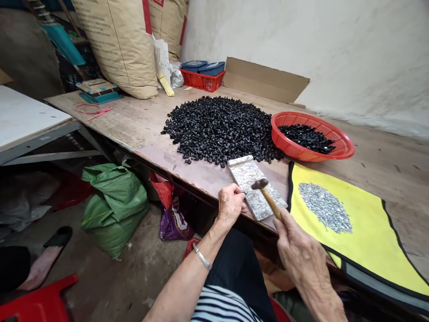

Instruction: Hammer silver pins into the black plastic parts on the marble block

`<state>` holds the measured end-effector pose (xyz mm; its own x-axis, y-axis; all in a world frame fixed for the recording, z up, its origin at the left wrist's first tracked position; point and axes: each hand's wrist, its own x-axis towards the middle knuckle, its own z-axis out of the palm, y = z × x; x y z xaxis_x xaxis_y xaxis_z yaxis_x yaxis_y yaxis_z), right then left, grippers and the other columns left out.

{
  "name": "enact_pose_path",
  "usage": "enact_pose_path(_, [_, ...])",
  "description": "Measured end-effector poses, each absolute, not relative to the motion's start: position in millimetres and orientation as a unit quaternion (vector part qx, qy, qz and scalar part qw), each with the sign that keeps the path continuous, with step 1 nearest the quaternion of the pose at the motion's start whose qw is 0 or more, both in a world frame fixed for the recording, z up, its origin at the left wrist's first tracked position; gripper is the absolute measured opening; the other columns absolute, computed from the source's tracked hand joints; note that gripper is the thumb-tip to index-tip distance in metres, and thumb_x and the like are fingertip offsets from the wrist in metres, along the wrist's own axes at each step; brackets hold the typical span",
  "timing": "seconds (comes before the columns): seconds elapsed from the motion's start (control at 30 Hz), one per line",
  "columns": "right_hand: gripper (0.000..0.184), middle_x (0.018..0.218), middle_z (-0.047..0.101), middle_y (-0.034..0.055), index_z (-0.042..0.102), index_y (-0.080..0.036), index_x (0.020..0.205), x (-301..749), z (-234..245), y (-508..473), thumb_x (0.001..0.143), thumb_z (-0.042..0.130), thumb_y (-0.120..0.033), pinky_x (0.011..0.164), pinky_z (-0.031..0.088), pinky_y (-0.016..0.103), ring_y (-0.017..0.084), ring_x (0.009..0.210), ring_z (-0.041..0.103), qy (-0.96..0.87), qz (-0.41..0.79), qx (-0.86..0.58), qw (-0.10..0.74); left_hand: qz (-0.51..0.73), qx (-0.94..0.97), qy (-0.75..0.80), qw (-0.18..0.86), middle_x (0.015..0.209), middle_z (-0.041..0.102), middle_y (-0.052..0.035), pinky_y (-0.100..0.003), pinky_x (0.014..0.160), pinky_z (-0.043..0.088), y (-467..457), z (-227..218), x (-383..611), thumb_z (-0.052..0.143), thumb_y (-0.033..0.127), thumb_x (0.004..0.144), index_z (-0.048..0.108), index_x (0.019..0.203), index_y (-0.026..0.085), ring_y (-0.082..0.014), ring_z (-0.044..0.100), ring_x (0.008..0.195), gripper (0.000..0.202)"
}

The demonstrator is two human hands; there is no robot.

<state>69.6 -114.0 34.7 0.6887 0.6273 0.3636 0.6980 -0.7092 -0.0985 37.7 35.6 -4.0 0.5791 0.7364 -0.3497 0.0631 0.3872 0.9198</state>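
My right hand (300, 250) is wrapped round the wooden handle of a small hammer (273, 203), its metal head above a scuffed metal plate (250, 179). At the plate's left edge, my left hand (230, 203) pinches a tiny dark part, mostly hidden by the fingertips. Behind the plate spreads a large pile of small black plastic parts (221, 127). More of these parts lie in a red plastic basket (345, 145) at the right. Small silvery metal pieces (325, 208) are heaped on a yellow cloth (372, 223) beside my right hand.
Large paper sacks (117, 44) and a red crate (203, 81) with blue trays stand at the back. Cardboard (264, 78) leans against the wall. A green sack (114, 205) and a red stool (40, 302) are on the floor, near another person's foot (42, 268).
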Motion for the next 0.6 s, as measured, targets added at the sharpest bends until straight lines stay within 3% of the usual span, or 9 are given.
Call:
enact_pose_path(0.07, [0.032,0.079,0.072,0.0053,0.063,-0.019,0.111,68.3,31.0,-113.3,0.087,0.045,-0.027,0.042,0.037,0.024,0.015,0.049,0.061,-0.382,-0.155,-0.905,0.104,0.228,0.508,0.396,0.73,0.031,0.041,0.0086,-0.019,0.032,0.043,35.5,-3.3,37.1,0.05,0.007,0.063,0.047,0.055,0.017,-0.0096,0.047,0.029,0.014])
enact_pose_path(0.23, [0.037,0.1,0.069,0.01,0.057,-0.015,0.12,65.3,29.1,-111.6,0.087,0.048,-0.027,0.06,0.046,0.024,0.017,0.072,0.067,-0.371,-0.259,-0.872,0.186,0.222,0.51,0.399,0.729,0.031,0.041,0.0084,-0.02,0.033,0.044,35.3,-3.3,36.9,0.051,0.009,0.065,0.048,0.057,0.017,-0.0099,0.047,0.029,0.012])
enact_pose_path(0.4, [0.03,0.066,0.069,0.0029,0.065,-0.017,0.109,61.5,26.0,-106.2,0.087,0.046,-0.022,0.039,0.032,0.024,0.013,0.041,0.056,-0.413,-0.216,-0.883,0.058,0.231,0.511,0.395,0.728,0.033,0.042,0.0086,-0.019,0.032,0.044,35.8,-5.9,38.3,0.05,0.007,0.063,0.047,0.056,0.017,-0.0094,0.047,0.029,0.012])
enact_pose_path(0.53, [0.035,0.085,0.071,0.0066,0.058,-0.015,0.119,60.7,28.2,-106.3,0.088,0.047,-0.026,0.049,0.041,0.023,0.015,0.056,0.063,-0.374,-0.253,-0.881,0.142,0.227,0.512,0.393,0.729,0.031,0.041,0.0085,-0.019,0.032,0.044,36.1,-6.6,39.0,0.05,0.008,0.063,0.047,0.056,0.017,-0.01,0.047,0.028,0.012])
enact_pose_path(0.6, [0.036,0.084,0.071,0.0077,0.057,-0.014,0.12,61.6,26.7,-107.0,0.088,0.046,-0.024,0.051,0.042,0.023,0.015,0.058,0.064,-0.37,-0.256,-0.881,0.146,0.228,0.511,0.394,0.729,0.031,0.041,0.0084,-0.019,0.031,0.043,36.1,-6.4,39.1,0.05,0.008,0.063,0.047,0.055,0.017,-0.0098,0.047,0.028,0.013])
